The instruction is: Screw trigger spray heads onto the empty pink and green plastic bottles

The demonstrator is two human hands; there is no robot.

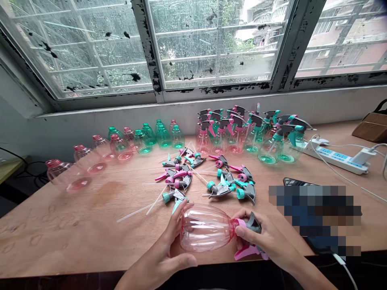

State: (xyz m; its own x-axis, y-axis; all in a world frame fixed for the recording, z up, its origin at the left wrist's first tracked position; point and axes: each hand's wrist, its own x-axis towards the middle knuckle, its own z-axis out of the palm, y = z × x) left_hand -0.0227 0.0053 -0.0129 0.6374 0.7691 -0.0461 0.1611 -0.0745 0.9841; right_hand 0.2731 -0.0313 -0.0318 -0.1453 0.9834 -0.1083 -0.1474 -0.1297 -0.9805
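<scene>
A clear pink plastic bottle point(205, 227) lies on its side at the near edge of the wooden table point(75, 217). My left hand point(163, 251) is wrapped round its base. My right hand point(266, 237) grips the grey and pink trigger sprayer head point(249, 237) at the bottle's neck, fingers round the pink collar. Just beyond lies a scatter of loose sprayer heads point(208, 179), pink and teal, with thin dip tubes.
Empty pink and green bottles point(127, 143) stand in a row at the back left. Bottles fitted with sprayers point(248, 133) are grouped at the back right. A white power strip point(338, 157) with cables and a blurred-out object point(314, 213) lie to the right.
</scene>
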